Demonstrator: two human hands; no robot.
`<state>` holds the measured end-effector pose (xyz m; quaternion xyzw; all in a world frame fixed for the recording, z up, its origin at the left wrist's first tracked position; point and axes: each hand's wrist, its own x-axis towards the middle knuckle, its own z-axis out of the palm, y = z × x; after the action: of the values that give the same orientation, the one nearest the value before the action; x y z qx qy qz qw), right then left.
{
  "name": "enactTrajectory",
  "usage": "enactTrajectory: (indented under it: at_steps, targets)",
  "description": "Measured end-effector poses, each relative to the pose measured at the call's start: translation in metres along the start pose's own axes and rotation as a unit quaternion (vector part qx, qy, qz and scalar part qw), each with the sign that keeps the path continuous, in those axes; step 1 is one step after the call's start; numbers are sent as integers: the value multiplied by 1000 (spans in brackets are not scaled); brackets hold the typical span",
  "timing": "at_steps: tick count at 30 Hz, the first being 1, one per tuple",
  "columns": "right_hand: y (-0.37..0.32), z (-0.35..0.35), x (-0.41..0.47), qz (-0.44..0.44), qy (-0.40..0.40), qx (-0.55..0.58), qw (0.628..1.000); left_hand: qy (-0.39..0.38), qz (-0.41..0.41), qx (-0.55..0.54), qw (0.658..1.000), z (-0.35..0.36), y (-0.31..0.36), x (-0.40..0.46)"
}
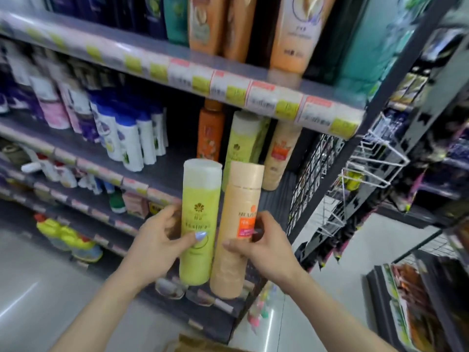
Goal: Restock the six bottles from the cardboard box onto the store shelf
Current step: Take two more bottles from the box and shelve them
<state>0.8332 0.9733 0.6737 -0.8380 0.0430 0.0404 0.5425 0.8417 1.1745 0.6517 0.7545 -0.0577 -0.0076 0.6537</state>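
Observation:
My left hand (162, 237) grips a tall yellow-green bottle (199, 199) with a pale cap, held upright in front of the shelf. Beside it on the right, my right hand (264, 246) holds a peach bottle (241, 199) with an orange label, tilted slightly. Both bottles hang in the air before the middle shelf (162, 171). On that shelf behind them stand an orange bottle (210, 132), a matching yellow-green bottle (245, 141) and a matching peach bottle (280, 158). A corner of the cardboard box (200, 344) shows at the bottom edge.
White and blue bottles (132, 138) fill the shelf's left part. The upper shelf (228, 85) with price tags carries large orange bottles (294, 34). A dark upright post (355, 138) and a white wire rack (368, 168) stand at the right. Lower shelves hold cleaning products.

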Motion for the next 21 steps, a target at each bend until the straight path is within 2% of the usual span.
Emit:
enactTrajectory:
  at_steps: [6, 11, 21]
  targets:
    - [-19, -26, 32, -67, 96, 6, 993, -27, 90, -14, 996, 12, 27, 56]
    - [-14, -25, 62, -108, 184, 27, 977, -51, 146, 5, 988, 24, 23, 93]
    - [3, -9, 115, -122, 307, -7, 944, -64, 183, -8, 981, 31, -6, 144]
